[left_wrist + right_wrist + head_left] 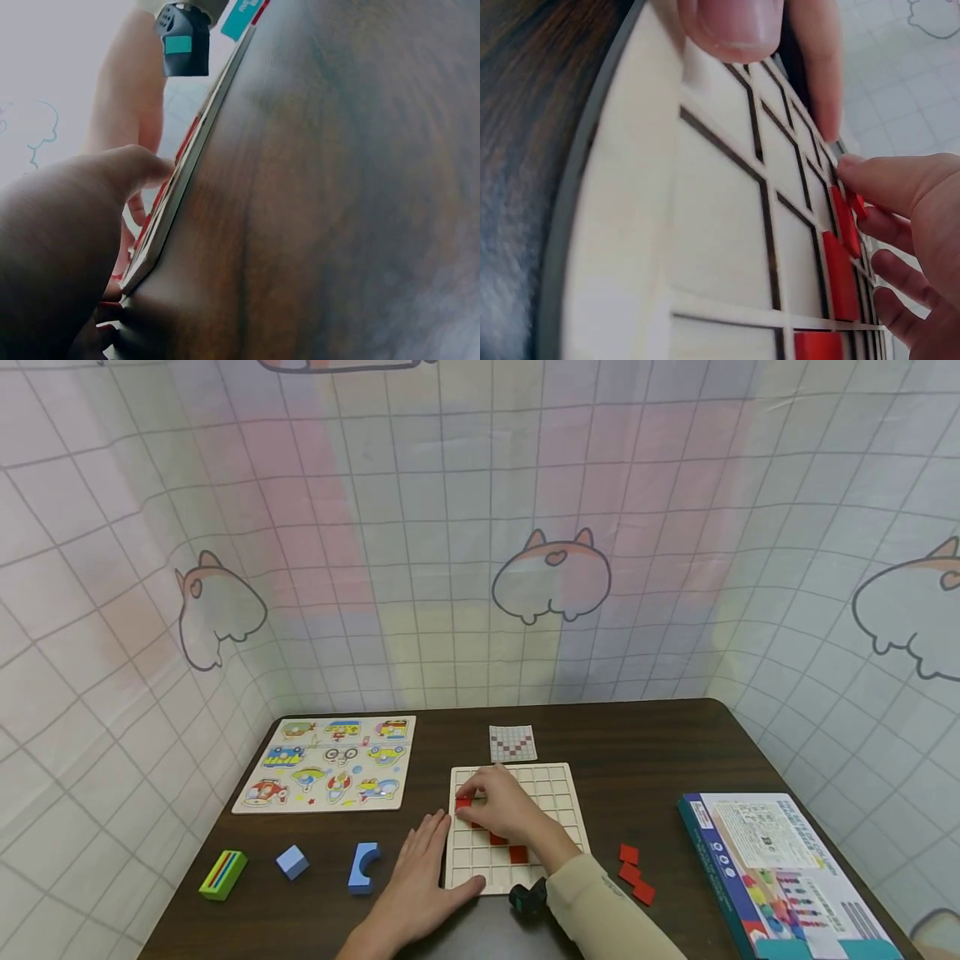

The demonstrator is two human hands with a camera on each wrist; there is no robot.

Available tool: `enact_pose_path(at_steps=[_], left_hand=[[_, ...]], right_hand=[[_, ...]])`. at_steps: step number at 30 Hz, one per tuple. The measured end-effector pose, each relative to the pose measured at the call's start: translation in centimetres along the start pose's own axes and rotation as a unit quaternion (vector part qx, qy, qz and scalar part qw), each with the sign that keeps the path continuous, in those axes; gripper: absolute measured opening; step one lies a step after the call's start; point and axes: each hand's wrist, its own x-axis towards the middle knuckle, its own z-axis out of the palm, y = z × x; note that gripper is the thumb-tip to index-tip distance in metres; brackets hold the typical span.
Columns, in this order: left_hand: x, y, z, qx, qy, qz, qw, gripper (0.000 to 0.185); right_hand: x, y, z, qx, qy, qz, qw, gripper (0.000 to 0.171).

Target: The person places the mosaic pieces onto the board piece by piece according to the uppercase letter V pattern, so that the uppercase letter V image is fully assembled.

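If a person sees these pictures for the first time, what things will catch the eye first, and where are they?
The eye goes first to the wooden grid board in the middle of the dark table, where the right hand pinches a red square tile near the board's left edge. The left hand rests flat at the board's near left corner. Next comes the colourful vehicle puzzle, far left.

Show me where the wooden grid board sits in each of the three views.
Head view: the grid board lies at centre bottom on the dark table, under both hands.
Left wrist view: the board shows edge-on as a thin pale strip running diagonally left of centre.
Right wrist view: the board fills most of the picture, seen close up.
Shared landmark: the red tiles set in the board.
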Motion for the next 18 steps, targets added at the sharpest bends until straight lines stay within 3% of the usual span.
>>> enact_pose_path(at_steps=[18], left_hand=[[0.06, -0.11, 0.10, 0.002, 0.001, 0.007, 1.0000, 0.119]], right_hand=[[0.13, -0.18, 0.30, -0.020, 0.003, 0.001, 1.000, 0.024]])
